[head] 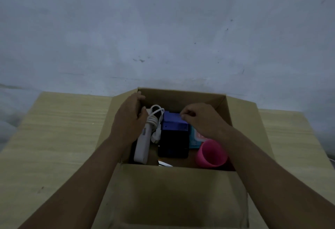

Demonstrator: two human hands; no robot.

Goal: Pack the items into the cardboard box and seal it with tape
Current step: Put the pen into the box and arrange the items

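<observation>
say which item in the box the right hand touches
The middle blue box: the right hand pinches its far edge; the power strip and pink cup lie apart.

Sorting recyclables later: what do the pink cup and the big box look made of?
Pink cup: probably plastic or silicone; smooth, evenly coloured, matte wall.
Box: cardboard, dull brown, matte, creased at its folded flaps.

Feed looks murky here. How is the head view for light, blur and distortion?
Head view: dim, bluish cast, no glare; the cardboard box interior lies in shadow, so the dark item nearer than the blue block is barely readable, while the pink cup and white power strip stand out. Head view again: soft all over, and the wide lens bows the table edges.
</observation>
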